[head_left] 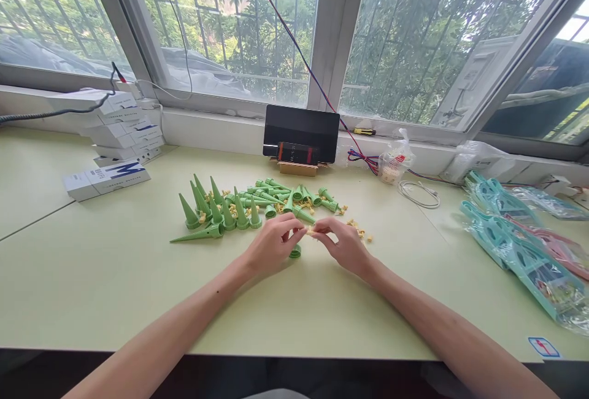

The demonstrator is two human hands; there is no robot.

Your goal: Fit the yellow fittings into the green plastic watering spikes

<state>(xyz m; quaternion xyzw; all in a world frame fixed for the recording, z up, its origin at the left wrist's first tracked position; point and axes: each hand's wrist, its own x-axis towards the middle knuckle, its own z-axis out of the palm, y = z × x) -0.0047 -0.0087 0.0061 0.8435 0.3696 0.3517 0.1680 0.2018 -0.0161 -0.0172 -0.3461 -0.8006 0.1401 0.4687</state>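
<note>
My left hand (272, 243) is closed around a green plastic cone (296, 251), whose round open end shows below my fingers. My right hand (343, 241) pinches a small yellow piece (311, 231) right beside the left fingertips. Both hands meet above the pale green table (115, 276). Behind them several green cones stand upright (216, 212) at the left, and a loose pile of lying cones (280, 196) sits in the middle. Small yellow pieces (361, 230) are scattered to the right of the pile.
A dark tablet (301, 132) and a phone (297, 153) lean on a stand by the window sill. White boxes (122, 132) are stacked at the back left. Bagged teal and pink items (519, 245) lie at the right. A white cable (418, 195) and a plastic bag (396, 162) lie nearby.
</note>
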